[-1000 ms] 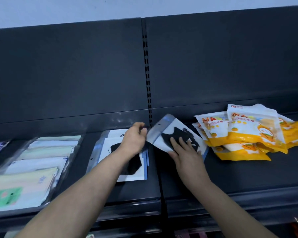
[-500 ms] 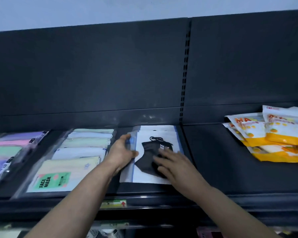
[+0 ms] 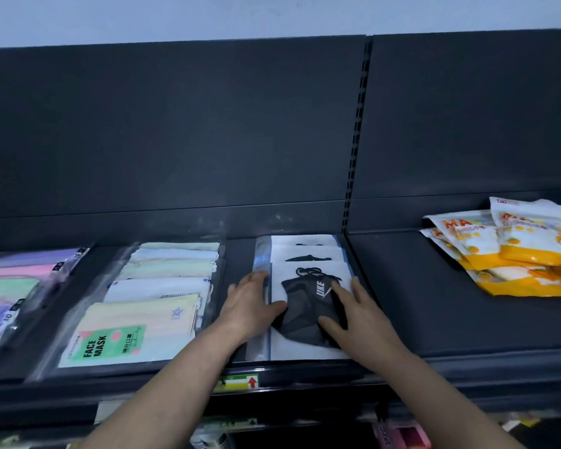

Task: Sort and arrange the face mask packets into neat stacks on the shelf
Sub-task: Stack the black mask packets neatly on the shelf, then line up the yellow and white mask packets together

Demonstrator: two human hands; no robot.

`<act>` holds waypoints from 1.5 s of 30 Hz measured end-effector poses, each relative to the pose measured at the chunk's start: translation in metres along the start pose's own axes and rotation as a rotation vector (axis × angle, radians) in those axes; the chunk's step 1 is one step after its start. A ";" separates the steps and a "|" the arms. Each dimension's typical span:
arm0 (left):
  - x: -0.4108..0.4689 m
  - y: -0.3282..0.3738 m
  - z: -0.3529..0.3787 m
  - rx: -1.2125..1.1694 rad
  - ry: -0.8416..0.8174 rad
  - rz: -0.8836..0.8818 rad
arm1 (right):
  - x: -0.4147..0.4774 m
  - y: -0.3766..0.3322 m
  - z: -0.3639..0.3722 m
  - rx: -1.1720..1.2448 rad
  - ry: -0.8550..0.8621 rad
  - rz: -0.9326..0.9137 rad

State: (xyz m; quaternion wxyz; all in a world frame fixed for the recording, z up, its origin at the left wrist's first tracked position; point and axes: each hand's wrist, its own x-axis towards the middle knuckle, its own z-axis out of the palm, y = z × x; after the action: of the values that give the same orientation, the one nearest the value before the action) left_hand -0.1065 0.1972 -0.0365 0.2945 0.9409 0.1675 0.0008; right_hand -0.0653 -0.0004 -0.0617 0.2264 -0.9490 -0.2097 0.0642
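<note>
Two hands (image 3: pixel 251 307) (image 3: pixel 361 317) on perhaps three black-mask packets (image 3: pixel 305 346)

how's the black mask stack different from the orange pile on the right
The black mask stack lies squared up; the orange pile is fanned and askew. The stack's packets are white with a black mask showing; the pile's are printed orange and white. The left hand and right hand rest flat on the stack; nothing touches the pile. Both lie on the dark shelf.
</note>
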 end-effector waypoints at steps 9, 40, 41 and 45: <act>0.028 0.006 -0.008 0.206 0.012 0.159 | -0.005 -0.003 0.006 0.012 0.105 0.019; 0.098 0.297 0.165 -0.173 -0.074 0.285 | 0.047 0.255 -0.173 -0.386 0.358 0.154; 0.103 0.305 0.173 -0.189 -0.067 0.248 | 0.050 0.263 -0.174 -0.390 0.306 0.151; 0.113 0.335 0.212 -0.149 -0.056 0.135 | 0.050 0.299 -0.183 -0.352 0.211 0.128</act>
State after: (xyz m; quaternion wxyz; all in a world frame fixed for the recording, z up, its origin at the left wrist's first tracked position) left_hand 0.1266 -0.1423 -0.0367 0.3676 0.9251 0.0950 0.0067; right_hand 0.1298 -0.2948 -0.0373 0.0731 -0.9868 -0.1318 -0.0589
